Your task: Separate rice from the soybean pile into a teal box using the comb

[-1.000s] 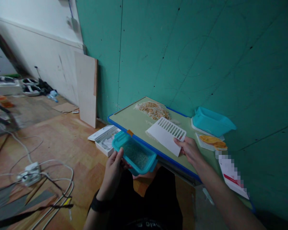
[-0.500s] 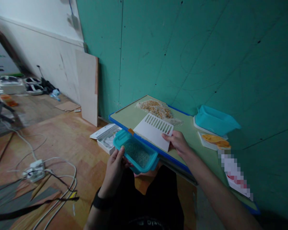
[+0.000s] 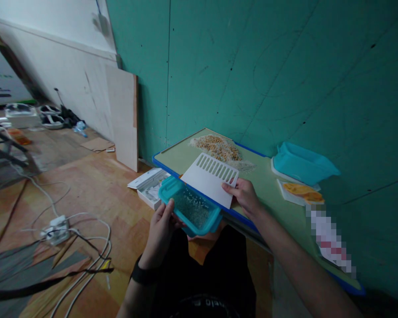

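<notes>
Centre: grain heap [image 3: 215,146] on the table [image 3: 268,190], behind the scraper [image 3: 205,179] in my right hand [image 3: 244,194]. Below centre: tub [image 3: 215,217] in my left hand [image 3: 162,221], at the table's edge.

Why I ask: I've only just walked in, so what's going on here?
A person's left hand holds a blue tub at the near edge of a table, with fine grains inside. Their right hand grips a white slotted board, which reaches to the table's edge above the tub. Bright pale grains show just below that edge and appear to be dropping in. Farther back on the table lies a spread-out heap of yellow and pale grains.
</notes>
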Demonstrator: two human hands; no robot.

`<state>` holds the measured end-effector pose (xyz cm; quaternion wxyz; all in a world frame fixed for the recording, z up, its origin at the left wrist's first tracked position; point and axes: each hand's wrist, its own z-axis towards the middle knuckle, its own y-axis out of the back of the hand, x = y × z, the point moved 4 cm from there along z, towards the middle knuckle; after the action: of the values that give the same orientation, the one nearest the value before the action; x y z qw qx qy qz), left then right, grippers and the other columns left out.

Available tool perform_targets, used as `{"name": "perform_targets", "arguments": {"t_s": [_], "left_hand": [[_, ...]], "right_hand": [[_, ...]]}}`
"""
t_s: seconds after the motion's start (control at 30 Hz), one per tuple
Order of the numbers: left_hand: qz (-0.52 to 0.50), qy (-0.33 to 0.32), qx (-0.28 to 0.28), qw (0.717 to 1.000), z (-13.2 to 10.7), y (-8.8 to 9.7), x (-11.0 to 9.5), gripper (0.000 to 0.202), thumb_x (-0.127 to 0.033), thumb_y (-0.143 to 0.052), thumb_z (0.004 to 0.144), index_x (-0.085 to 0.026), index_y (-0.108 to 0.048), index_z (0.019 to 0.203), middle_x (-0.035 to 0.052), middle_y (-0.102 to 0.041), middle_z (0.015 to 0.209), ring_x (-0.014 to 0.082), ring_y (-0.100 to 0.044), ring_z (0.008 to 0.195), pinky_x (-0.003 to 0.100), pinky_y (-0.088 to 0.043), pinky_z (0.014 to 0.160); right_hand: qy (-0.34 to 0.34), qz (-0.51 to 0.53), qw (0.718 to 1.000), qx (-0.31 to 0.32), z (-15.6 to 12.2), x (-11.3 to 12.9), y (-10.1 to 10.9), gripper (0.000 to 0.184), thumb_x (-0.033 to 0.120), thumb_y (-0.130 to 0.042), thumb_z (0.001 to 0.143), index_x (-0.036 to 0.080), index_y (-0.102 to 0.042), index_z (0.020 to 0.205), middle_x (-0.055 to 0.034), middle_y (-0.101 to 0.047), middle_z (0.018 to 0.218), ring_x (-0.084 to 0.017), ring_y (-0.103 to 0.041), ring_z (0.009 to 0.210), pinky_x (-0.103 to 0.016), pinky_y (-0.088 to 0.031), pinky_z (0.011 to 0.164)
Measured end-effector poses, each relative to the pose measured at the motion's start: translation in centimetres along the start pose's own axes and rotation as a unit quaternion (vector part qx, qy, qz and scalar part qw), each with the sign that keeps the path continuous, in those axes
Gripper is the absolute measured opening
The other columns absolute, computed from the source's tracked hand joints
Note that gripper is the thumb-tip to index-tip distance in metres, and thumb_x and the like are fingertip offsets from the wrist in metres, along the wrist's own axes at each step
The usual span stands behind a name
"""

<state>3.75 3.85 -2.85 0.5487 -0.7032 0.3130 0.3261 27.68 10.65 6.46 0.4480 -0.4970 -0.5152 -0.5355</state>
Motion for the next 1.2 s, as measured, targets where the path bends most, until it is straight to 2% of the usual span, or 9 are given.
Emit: {"name": "perform_targets", "arguments": {"t_s": [0.17, 0.27, 0.4, 0.83, 0.97, 1.1, 1.2], "left_hand": [[0.001, 0.001, 0.003, 1.000, 0.0, -0.1, -0.1, 0.041, -0.054, -0.080, 0.076, -0.019, -0.060, 0.073, -0.0025, -0.064, 0.054, 0.0129, -0.061, 0.045, 0.024, -0.055, 0.048], [0.000, -0.002, 0.005, 1.000, -0.1, -0.2, -0.2, 0.041, -0.055, -0.080, 0.075, -0.019, -0.060, 0.072, -0.0027, -0.064, 0.054, 0.0124, -0.061, 0.045, 0.023, -0.054, 0.048], [0.007, -0.002, -0.005, 1.000, -0.2, -0.2, -0.2, 0.043, -0.056, -0.080, 0.074, -0.019, -0.059, 0.070, -0.0035, -0.062, 0.054, 0.0120, -0.060, 0.045, 0.023, -0.054, 0.048], [0.009, -0.006, 0.003, 1.000, -0.1, -0.3, -0.4, 0.041, -0.056, -0.079, 0.076, -0.019, -0.060, 0.073, -0.0029, -0.063, 0.054, 0.0125, -0.060, 0.044, 0.023, -0.054, 0.048], [0.012, -0.006, 0.003, 1.000, -0.1, -0.1, -0.2, 0.040, -0.055, -0.078, 0.078, -0.019, -0.060, 0.073, -0.0026, -0.064, 0.054, 0.0129, -0.061, 0.045, 0.024, -0.055, 0.049], [0.015, -0.009, 0.008, 1.000, -0.1, -0.1, -0.2, 0.040, -0.056, -0.077, 0.078, -0.020, -0.060, 0.075, -0.0017, -0.065, 0.054, 0.0142, -0.062, 0.046, 0.025, -0.056, 0.050], [0.010, -0.003, 0.002, 1.000, 0.0, -0.1, -0.2, 0.041, -0.056, -0.079, 0.076, -0.020, -0.060, 0.074, -0.0022, -0.065, 0.055, 0.0133, -0.061, 0.046, 0.025, -0.056, 0.050]], "right_hand": [[0.008, 0.034, 0.999, -0.027, 0.3, -0.2, 0.3, 0.048, 0.051, -0.089, 0.052, 0.016, -0.071, 0.079, -0.0067, -0.076, 0.078, -0.023, -0.068, 0.070, -0.033, -0.053, 0.066], [0.018, 0.019, 0.999, -0.039, 0.6, -0.4, 0.4, 0.047, 0.052, -0.088, 0.053, 0.017, -0.070, 0.079, -0.0063, -0.076, 0.080, -0.025, -0.069, 0.074, -0.034, -0.054, 0.068], [0.020, -0.020, 0.999, -0.029, 0.7, -0.2, 0.2, 0.046, 0.053, -0.087, 0.054, 0.016, -0.070, 0.075, -0.0069, -0.075, 0.076, -0.025, -0.068, 0.069, -0.034, -0.052, 0.065], [0.004, 0.016, 1.000, 0.024, 0.7, 0.1, -0.1, 0.045, 0.047, -0.090, 0.053, 0.015, -0.074, 0.081, -0.0083, -0.078, 0.082, -0.024, -0.070, 0.073, -0.033, -0.053, 0.069], [0.003, 0.042, 0.999, 0.004, 0.6, 0.1, -0.1, 0.046, 0.048, -0.091, 0.051, 0.015, -0.073, 0.079, -0.0069, -0.077, 0.080, -0.023, -0.069, 0.072, -0.033, -0.053, 0.068], [-0.008, 0.036, 0.999, 0.023, 0.4, 0.1, -0.2, 0.048, 0.047, -0.092, 0.050, 0.014, -0.074, 0.081, -0.0076, -0.078, 0.081, -0.023, -0.069, 0.072, -0.032, -0.053, 0.069], [-0.013, 0.044, 0.999, -0.005, 0.9, 0.3, 0.8, 0.052, 0.049, -0.092, 0.048, 0.015, -0.073, 0.082, -0.0069, -0.077, 0.081, -0.022, -0.069, 0.070, -0.032, -0.053, 0.064]]}}
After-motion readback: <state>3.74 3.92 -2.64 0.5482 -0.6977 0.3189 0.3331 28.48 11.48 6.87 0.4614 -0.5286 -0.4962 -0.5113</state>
